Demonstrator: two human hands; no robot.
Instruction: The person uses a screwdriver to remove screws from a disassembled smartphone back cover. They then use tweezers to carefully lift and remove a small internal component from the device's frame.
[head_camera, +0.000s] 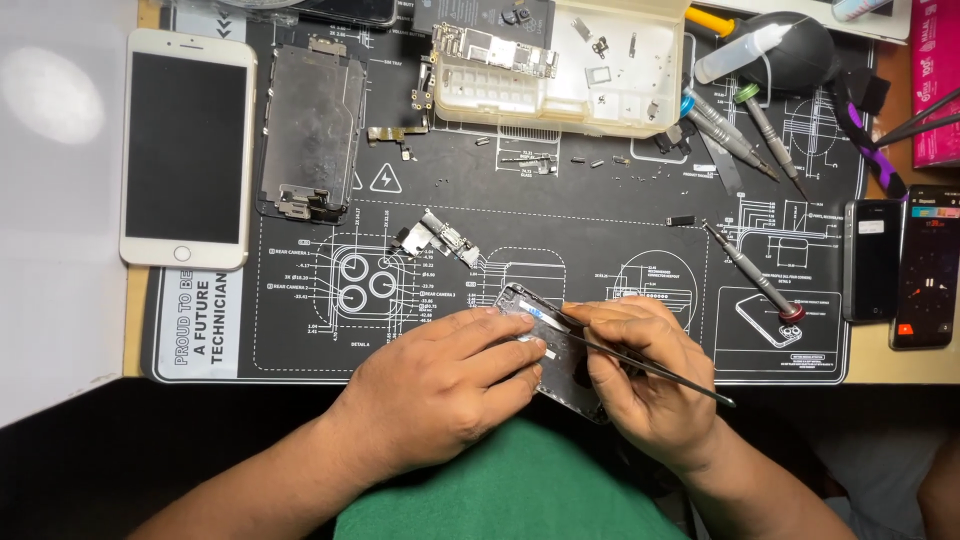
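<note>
My left hand (435, 385) grips an opened phone body (560, 365) at the near edge of the black repair mat (600, 230), holding it tilted. My right hand (640, 380) holds thin metal tweezers (660, 370), their tips resting inside the phone body near a small blue and white part (530, 312). Both hands partly cover the phone body, so its lower half is hidden.
A white phone (185, 150) lies face up at the left, beside a removed screen plate (310, 130). A clear parts tray (560, 70) stands at the back. Screwdrivers (735, 130), a red-capped screwdriver (760, 275), a small camera module (440, 238) and two dark phones (900, 265) lie around.
</note>
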